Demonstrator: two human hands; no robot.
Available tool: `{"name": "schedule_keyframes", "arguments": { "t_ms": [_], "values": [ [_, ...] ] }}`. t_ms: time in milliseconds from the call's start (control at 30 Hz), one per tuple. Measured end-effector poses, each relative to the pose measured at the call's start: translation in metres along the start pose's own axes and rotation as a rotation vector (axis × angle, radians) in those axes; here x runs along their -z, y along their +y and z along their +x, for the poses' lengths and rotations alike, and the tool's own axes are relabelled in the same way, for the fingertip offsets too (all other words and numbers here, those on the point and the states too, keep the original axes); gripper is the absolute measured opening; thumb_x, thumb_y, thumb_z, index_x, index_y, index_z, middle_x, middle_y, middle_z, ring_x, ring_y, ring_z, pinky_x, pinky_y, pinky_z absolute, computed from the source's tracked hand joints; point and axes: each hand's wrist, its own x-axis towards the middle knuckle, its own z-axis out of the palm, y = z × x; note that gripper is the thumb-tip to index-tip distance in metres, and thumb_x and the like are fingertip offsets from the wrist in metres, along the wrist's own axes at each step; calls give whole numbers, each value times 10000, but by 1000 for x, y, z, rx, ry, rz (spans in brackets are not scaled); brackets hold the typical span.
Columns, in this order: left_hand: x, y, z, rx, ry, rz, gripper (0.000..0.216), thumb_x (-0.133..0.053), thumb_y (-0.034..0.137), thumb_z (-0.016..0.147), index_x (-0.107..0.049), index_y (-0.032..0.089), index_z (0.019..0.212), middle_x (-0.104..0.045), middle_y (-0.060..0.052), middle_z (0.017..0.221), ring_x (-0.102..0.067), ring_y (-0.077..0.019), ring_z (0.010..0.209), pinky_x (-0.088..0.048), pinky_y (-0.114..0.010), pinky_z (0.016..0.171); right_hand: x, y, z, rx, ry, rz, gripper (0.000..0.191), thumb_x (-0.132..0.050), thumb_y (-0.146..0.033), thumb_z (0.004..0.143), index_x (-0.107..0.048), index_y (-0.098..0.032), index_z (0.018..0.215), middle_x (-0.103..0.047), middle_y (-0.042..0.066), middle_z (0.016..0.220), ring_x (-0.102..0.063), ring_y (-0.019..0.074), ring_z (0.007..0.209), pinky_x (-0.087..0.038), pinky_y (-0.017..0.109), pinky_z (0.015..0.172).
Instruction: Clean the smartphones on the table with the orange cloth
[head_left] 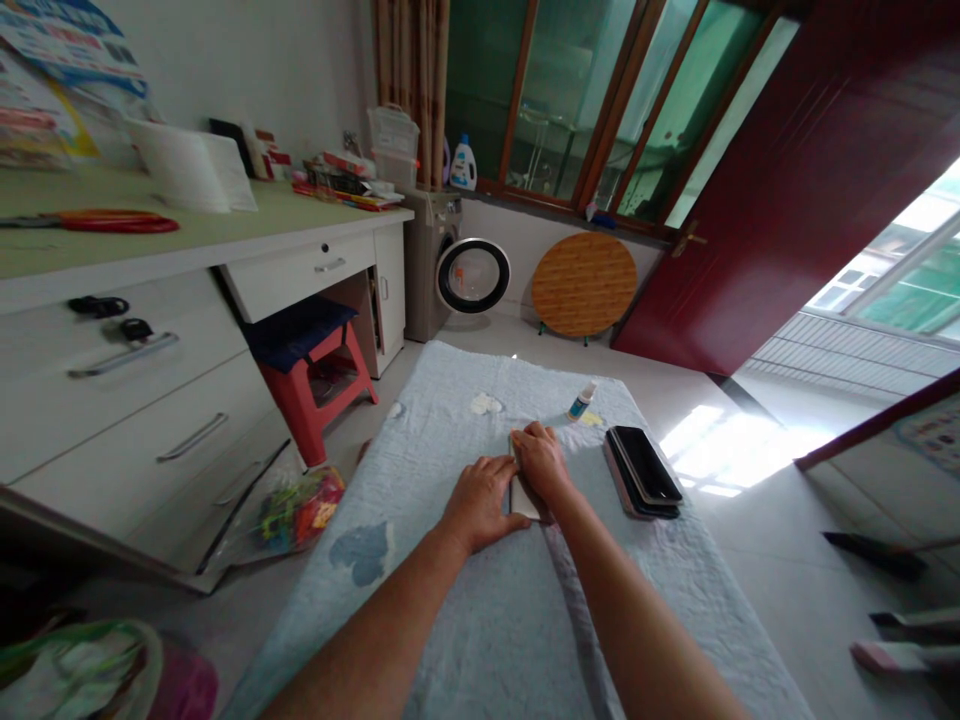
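A pale, flat rectangle that looks like a phone point(524, 500) lies on the cloth-covered table, partly hidden by my hands. My left hand point(480, 500) grips its left side, thumb at the near edge and fingers along the far part. Over its far right part presses my right hand point(541, 462), fingers bent and close together. Whether a small wipe is under those fingers I cannot tell. To the right lies a stack of dark-screened phones or tablets point(645, 470). A small spray bottle point(581, 401) stands beyond my right hand.
The light blue patterned cloth point(420, 450) has a long fold near my right forearm. On the left are a desk with drawers point(187, 400) and a red stool point(330, 385). A washing machine point(431, 260) with its door open and a round wooden tabletop point(585, 285) stand behind.
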Motion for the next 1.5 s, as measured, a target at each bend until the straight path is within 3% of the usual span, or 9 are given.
{"name": "schedule_keyframes", "arguments": {
  "t_ms": [233, 367, 633, 933, 1300, 1500],
  "values": [
    [5, 2, 0, -25, -1, -23, 632, -820, 476, 608, -617, 261, 1167, -602, -43, 1233, -525, -278, 1118, -414, -403, 971, 12, -7, -29, 110, -31, 129, 206, -517, -233, 909, -718, -238, 953, -559, 35, 874, -450, 167, 841, -323, 262, 761],
    [6, 2, 1, -32, -6, -13, 627, -813, 488, 616, -627, 265, 1173, -614, -43, 1218, -526, -279, 1114, -421, -400, 960, 13, -3, -27, 103, -32, 146, 207, -523, -227, 909, -723, -235, 959, -560, 34, 879, -455, 162, 845, -326, 253, 761],
    [6, 2, 1, -8, -20, 12, 608, -783, 537, 638, -646, 250, 1157, -604, -63, 1249, -519, -285, 1136, -414, -410, 978, -1, 10, 6, -41, 17, 51, 265, -467, -229, 934, -733, -236, 933, -572, 46, 880, -444, 165, 810, -316, 254, 730],
    [2, 0, 0, 3, -15, 28, 617, -780, 515, 643, -636, 249, 1180, -589, -62, 1286, -501, -287, 1175, -409, -414, 987, 1, 29, -13, -213, 110, 46, 305, -429, -216, 931, -733, -207, 909, -543, 42, 828, -421, 165, 784, -285, 259, 680],
    [2, 1, 0, -12, -17, 35, 630, -757, 552, 661, -612, 271, 1206, -590, -47, 1279, -505, -280, 1160, -415, -405, 974, 12, 2, -59, 17, 45, 92, 234, -485, -252, 930, -716, -240, 959, -537, 35, 849, -429, 164, 805, -316, 250, 717],
    [3, 1, 0, -15, -15, 40, 612, -758, 552, 660, -635, 257, 1182, -588, -59, 1281, -502, -287, 1171, -414, -409, 981, 8, 11, -34, -40, 70, 112, 271, -466, -238, 929, -737, -233, 927, -550, 38, 827, -434, 166, 775, -318, 256, 723]
  ]
}}
